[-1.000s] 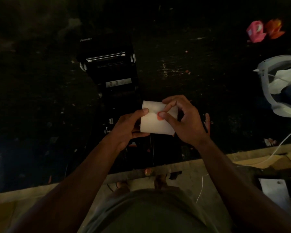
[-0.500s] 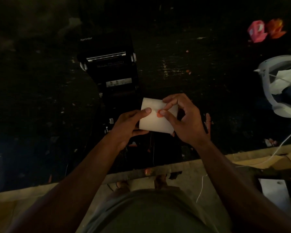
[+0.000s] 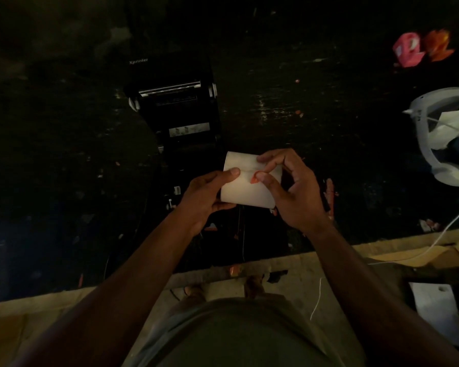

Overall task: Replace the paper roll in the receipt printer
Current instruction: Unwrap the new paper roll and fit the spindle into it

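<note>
**Roll in hand, seal tab under right thumb: peel direction is the key relation**

New paper roll (image 3: 247, 185) is held in the air between both hands, in front of and slightly right of the receipt printer (image 3: 174, 102), nearer the person. Long axis runs roughly left-right across the view, tilted a bit.

Left hand (image 3: 204, 197) caps the left end: thumb lies on top of the roll, fingers curl underneath. Closed firmly on it, acting as the clamp.

Right hand (image 3: 289, 189) is at the right end. Thumb and forefinger are pinched nearly together at the orange tab (image 3: 254, 178), which sits on the paper seam on the top face, toward the right half. Remaining fingers are loosely curled behind the roll end. Can't tell if the tab is already lifted or only touched.

So the right hand is the working one; the tab is right at its fingertips and the left hand is well clear of it. My read: the step is freeing the leading edge, and the peel needs to go along the seam, away from the left thumb.

Printer lid looks open, with the bay facing up just beyond the roll; too dark to see whether the bay is empty. Dark table (image 3: 329, 115) is open to the right of the printer. White object (image 3: 451, 139) sits at far right, well apart. Table edge runs close below the wrists.
</note>
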